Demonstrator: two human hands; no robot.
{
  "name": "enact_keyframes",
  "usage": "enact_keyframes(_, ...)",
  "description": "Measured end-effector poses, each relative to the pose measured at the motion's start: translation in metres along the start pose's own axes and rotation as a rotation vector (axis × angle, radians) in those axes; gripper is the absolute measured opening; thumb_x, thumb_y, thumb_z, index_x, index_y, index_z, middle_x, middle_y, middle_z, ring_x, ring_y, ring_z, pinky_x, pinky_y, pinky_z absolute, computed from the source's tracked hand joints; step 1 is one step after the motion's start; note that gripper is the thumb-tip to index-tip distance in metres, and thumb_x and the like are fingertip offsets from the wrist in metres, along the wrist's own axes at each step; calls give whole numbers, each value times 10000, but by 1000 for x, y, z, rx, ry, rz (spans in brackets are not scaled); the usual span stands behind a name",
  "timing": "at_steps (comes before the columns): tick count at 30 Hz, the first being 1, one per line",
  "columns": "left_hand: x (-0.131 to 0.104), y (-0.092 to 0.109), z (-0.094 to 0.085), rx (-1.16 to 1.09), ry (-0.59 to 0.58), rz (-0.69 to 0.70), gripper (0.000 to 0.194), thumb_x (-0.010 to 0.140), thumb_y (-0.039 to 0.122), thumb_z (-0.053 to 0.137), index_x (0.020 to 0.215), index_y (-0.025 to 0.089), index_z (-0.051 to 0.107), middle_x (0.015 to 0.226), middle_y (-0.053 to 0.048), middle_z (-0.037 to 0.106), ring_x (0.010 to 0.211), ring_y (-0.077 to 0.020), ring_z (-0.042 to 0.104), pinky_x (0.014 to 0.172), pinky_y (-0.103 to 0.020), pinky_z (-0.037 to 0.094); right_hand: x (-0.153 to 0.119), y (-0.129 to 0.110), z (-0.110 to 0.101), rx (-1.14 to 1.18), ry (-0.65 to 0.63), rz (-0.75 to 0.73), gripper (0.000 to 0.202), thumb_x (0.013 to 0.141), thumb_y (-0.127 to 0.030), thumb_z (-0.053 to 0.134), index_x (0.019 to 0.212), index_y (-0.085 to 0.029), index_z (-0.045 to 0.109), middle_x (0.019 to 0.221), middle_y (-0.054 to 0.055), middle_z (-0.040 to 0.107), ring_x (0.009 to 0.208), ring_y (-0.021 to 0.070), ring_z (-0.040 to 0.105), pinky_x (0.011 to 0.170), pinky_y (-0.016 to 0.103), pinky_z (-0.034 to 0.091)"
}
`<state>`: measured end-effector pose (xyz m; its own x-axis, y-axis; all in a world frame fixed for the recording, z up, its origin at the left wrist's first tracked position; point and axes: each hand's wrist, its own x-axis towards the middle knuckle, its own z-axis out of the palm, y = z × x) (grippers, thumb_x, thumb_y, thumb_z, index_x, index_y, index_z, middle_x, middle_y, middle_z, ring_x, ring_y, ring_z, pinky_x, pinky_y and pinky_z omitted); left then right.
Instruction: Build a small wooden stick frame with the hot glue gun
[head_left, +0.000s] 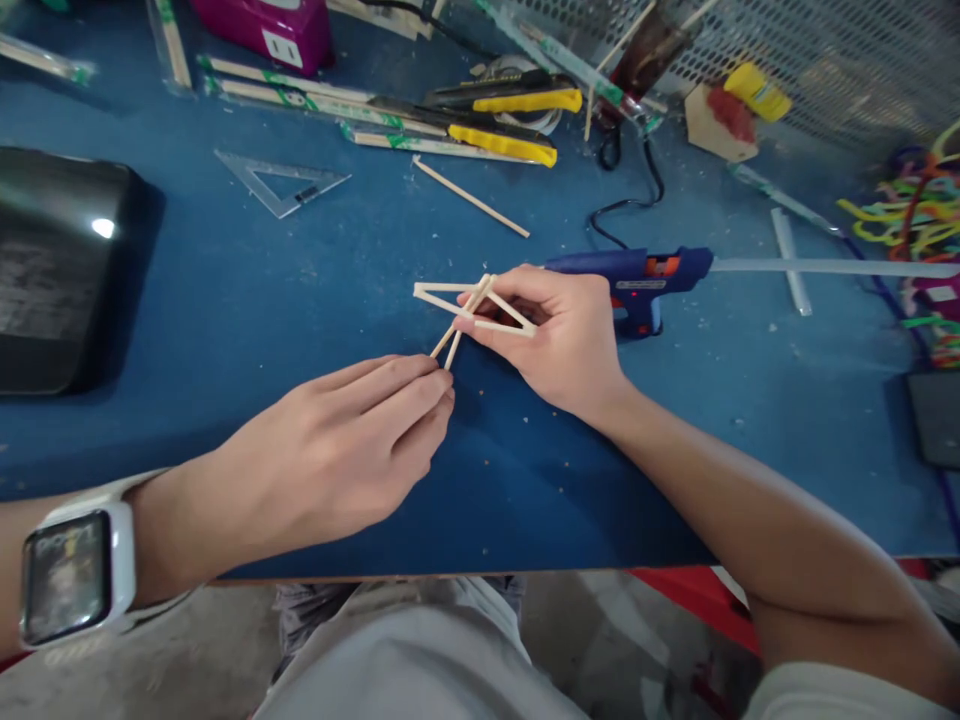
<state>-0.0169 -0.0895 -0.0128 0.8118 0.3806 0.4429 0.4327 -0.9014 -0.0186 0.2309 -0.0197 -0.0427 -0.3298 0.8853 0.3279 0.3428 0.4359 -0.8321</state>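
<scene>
Fingers: left hand (322, 440) pinching stick frame (475, 298) at near ends, right hand (570, 330) gripping right side | frame central, left of glue gun (626, 265) | triangular outlines formed; unglued joins: cannot tell

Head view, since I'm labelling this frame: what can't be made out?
Head view:
- Sticks, lower ends: covered by left hand.
- Glue gun, front: partly behind right hand.
- Watch, display: blurred.
- Black case: cut off by left edge.
- Set square, markings: too small.

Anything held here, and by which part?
Pale wooden stick frame: right hand grips its stick corners near the middle; left hand pinches the lower stick ends.
</scene>
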Motion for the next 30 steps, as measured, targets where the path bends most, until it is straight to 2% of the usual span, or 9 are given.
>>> enact_keyframes(4, -2, -4, 5, -67, -18, -65, 219, 1133, 112, 596, 1185, 29, 792, 1243, -179, 835, 1139, -366, 846, 958, -537, 796, -1, -2, 0, 15, -1, 14, 155, 938, -362, 968, 961, -229, 892, 886, -7, 843, 761, 155, 729, 677, 292, 586)
enact_keyframes(9, -1, -10, 9, -95, -31, -62, 248, 1178, 177, 580, 1188, 52, 794, 1265, -165, 826, 1213, -356, 833, 1066, -548, 771, -2, -2, -1, 4, 12, -5, 105, 911, -194, 957, 982, -244, 898, 957, 4, 849, 813, 161, 753, 683, 297, 585)
enact_keyframes(12, -3, -10, 9, -93, -42, -65, 253, 1182, 184, 572, 1183, 62, 793, 1272, -167, 824, 1218, -354, 829, 1060, -531, 768, -2, -3, -3, -29, 16, -26, 95, 922, -208, 940, 993, -256, 898, 1021, 17, 839, 801, 159, 743, 647, 302, 575)
enact_keyframes(17, -4, -10, 9, -67, -69, -64, 261, 1190, 207, 551, 1189, 84, 781, 1228, -144, 828, 1199, -333, 825, 1019, -488, 771, -3, -6, -3, -46, 3, -29, 44, 940, -216, 899, 981, -232, 894, 962, 30, 857, 801, 183, 755, 657, 320, 568)
enact_keyframes(23, -4, -11, 11, -98, -62, -76, 257, 1188, 208, 565, 1203, 59, 774, 1235, -154, 817, 1196, -340, 822, 1013, -510, 775, -4, -10, -3, -55, -4, -14, 120, 899, -170, 869, 1001, -224, 901, 1015, 37, 882, 816, 198, 777, 707, 332, 624)
enact_keyframes(30, -5, -10, 12, -104, -96, -101, 283, 1204, 212, 519, 1179, 109, 781, 1269, -140, 814, 1234, -317, 813, 1041, -487, 771, -5, -13, -4, -204, 10, -39, 56, 929, -239, 849, 952, -255, 897, 852, 24, 838, 747, 222, 730, 857, 432, 665)
